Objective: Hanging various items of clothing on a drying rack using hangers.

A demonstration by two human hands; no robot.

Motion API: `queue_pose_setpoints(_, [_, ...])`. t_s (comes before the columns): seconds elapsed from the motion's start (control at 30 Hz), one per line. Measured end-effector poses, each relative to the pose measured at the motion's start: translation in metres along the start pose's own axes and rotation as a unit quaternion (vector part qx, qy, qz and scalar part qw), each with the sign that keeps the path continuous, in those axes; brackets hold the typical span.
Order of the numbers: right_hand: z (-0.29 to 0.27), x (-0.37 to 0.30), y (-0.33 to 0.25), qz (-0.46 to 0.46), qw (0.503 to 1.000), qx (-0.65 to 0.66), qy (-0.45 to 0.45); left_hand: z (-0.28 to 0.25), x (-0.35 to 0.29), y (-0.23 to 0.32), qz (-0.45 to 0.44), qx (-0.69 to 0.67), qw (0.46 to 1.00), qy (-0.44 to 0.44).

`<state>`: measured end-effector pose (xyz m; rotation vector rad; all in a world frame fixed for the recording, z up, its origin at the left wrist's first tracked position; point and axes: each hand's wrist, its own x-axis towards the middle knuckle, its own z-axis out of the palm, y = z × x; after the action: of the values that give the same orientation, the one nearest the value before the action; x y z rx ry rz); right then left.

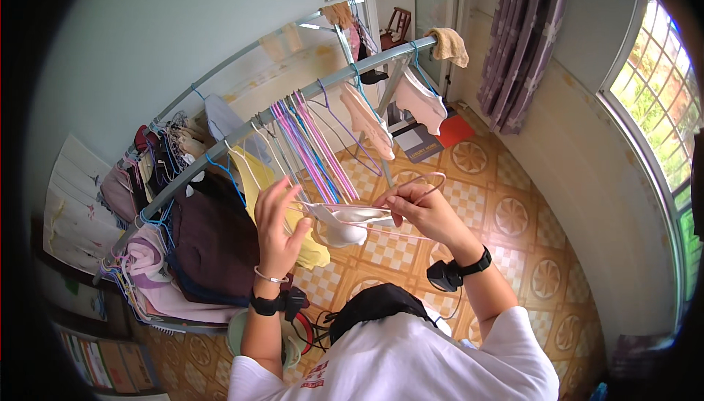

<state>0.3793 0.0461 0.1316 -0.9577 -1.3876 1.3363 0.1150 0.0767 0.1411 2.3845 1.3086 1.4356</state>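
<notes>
In front of me, a pink wire hanger (396,234) is held up, its curved hook pointing to the right. The fingers of my right hand (419,212) are closed round the hanger close to its hook. From the hanger hangs a small white garment (343,234) with a rounded cup and a strap; it looks like a bra. My left hand (277,226) is at the hanger's left end, fingers apart and raised beside the strap. Whether it touches the strap is hard to see. Just behind that hand hangs a yellow garment (253,173).
A metal drying rack (271,109) crosses the room diagonally. Several bare hangers (312,148) hang mid-bar, with light pink garments (422,104) to their right. Dark clothes (213,236) crowd the left end. A green basin (238,331) stands below; a barred window (667,85) is at right.
</notes>
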Motion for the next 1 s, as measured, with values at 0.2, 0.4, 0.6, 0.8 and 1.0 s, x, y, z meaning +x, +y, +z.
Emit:
queue_pose_setpoints(0.2, [-0.013, 0.006, 0.016, -0.001, 0.998, -0.058, 0.023, 0.021, 0.011, -0.003, 0.061, 0.059, 0.965, -0.247])
queue_pose_setpoints(0.4, [0.003, -0.023, 0.014, -0.209, 0.916, -0.188, 0.286, 0.02, 0.006, -0.003, 0.046, 0.038, 0.981, -0.184])
queue_pose_setpoints(0.6, [-0.001, -0.087, 0.081, -0.188, 0.947, -0.135, 0.221, -0.011, 0.014, 0.013, 0.016, 0.057, 0.986, -0.156])
queue_pose_setpoints(0.8, [0.012, -0.033, 0.177, 0.032, 0.993, -0.097, 0.067, -0.041, 0.018, 0.033, 0.009, 0.023, 0.99, -0.137])
queue_pose_setpoints(1.0, [0.037, 0.004, 0.164, 0.095, 0.976, -0.164, -0.104, -0.048, 0.014, 0.029, -0.04, -0.009, 0.992, -0.122])
